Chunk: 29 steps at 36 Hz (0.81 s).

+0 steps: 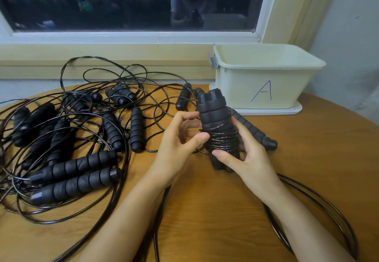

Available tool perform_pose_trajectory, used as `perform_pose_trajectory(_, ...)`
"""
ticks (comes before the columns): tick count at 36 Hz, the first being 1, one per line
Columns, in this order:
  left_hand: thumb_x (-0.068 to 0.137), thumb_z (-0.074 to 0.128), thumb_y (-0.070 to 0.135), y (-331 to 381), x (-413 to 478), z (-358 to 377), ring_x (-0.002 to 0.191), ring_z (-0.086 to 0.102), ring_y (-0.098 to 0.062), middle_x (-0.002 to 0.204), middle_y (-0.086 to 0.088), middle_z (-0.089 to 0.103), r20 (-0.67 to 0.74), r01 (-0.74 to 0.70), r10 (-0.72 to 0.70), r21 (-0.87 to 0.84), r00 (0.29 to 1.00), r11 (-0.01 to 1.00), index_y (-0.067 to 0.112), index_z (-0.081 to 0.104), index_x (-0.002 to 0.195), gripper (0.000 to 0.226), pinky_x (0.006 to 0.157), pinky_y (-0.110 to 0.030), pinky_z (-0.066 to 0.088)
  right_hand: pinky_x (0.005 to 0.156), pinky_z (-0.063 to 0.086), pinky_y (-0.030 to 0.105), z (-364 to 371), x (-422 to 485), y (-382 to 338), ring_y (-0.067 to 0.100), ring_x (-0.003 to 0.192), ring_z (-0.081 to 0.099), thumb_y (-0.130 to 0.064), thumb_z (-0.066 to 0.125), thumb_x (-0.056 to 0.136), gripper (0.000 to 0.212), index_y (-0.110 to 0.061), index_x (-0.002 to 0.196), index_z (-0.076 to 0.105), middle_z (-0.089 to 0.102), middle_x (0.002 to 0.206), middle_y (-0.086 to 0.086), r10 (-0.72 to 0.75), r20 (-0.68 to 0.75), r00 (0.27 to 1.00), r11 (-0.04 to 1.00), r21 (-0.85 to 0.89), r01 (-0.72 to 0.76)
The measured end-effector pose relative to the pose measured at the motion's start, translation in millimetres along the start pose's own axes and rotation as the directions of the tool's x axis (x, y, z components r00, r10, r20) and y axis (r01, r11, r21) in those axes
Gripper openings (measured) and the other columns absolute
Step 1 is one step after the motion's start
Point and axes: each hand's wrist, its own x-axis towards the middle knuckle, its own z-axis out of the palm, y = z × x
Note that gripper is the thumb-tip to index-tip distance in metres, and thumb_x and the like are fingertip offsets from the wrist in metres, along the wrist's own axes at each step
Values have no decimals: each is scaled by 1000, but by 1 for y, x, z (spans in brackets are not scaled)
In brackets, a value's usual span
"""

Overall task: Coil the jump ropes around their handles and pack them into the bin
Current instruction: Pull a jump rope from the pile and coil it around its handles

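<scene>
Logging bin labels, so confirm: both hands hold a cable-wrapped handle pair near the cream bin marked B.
Wrong letter. The head view shows the left hand and right hand holding the cable-wrapped handle pair near the cream bin marked A, not B.

Both forearms are bare and come into view from the lower edge. The left forearm (123, 216) enters at about 7 o'clock and reaches toward 1 o'clock. The right forearm (303, 220) enters at about 5 o'clock and reaches toward 11 o'clock. The two hands meet a little right of the middle, with palms turned to each other. The left hand (180, 138) has its fingers curled. Its thumb (200, 139) and the tip of its index finger touch the pair of handles (213, 109) from the 9 o'clock side. The right hand (249, 157) grips the same pair from the 3 o'clock side, with its thumb (222, 156) laid across the front low down and its fingers behind.
</scene>
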Motion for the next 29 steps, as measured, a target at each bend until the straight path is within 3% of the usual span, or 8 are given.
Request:
perform_pose_trajectory(4,80,65,17,-2,1,-1,94,69,-25,104,-17,72,29,32,-29,-103,999,994,15,47,122,45,82,-30,56,105,45,26,-1,0,3,3,128,52,-48,72,75,77,-42,143,36,58,133,-21,6,6,1000,996,90,-7)
perform_pose_trajectory(8,79,65,22,-4,1,-1,93,68,-13,93,-1,72,23,29,-27,-100,999,995,14,49,133,56,80,-23,54,102,49,35,1,-3,6,7,121,58,-50,72,74,71,-30,136,42,64,126,-14,25,12,1000,991,129,-26)
perform_pose_trajectory(11,81,63,21,-3,1,0,87,66,-3,85,12,70,35,4,-2,-79,999,997,8,56,126,48,77,-18,51,100,48,32,3,-2,6,8,121,57,-51,70,75,66,-31,134,46,63,125,-14,2,-21,1000,995,103,0)
perform_pose_trajectory(16,84,73,21,-6,3,-3,76,62,-8,78,8,62,-30,3,-5,-81,1000,997,10,59,115,36,71,-22,52,108,44,41,1,1,6,11,130,52,-45,69,79,59,-40,134,48,59,134,-12,-66,-64,996,993,97,72)
perform_pose_trajectory(20,85,72,23,-3,4,-4,79,63,-4,80,14,68,-6,-15,14,-28,1000,1000,20,60,113,31,75,-21,51,103,46,27,1,1,7,10,127,55,-42,72,76,66,-37,136,45,61,133,-13,-56,-96,994,983,170,72)
perform_pose_trajectory(25,80,63,21,1,3,-3,80,65,-3,83,13,71,4,-14,15,-58,1000,998,21,59,115,34,74,-19,51,103,45,22,0,2,6,9,126,56,-23,72,86,53,-30,133,49,63,131,-10,-71,-121,990,976,194,94)
perform_pose_trajectory(27,80,65,21,0,3,-2,77,65,-5,81,9,70,-9,-5,4,-71,1000,997,16,59,115,36,72,-20,52,104,45,24,0,2,7,9,129,53,-28,70,90,51,-33,135,49,59,135,-12,-85,-142,986,979,174,110)
perform_pose_trajectory(29,77,67,20,-1,3,-2,71,64,-8,77,6,69,-39,6,-10,-100,999,995,12,58,112,37,68,-20,52,107,44,37,0,2,10,14,131,50,-39,65,89,51,-39,137,49,54,136,-15,-124,-185,975,987,73,140)
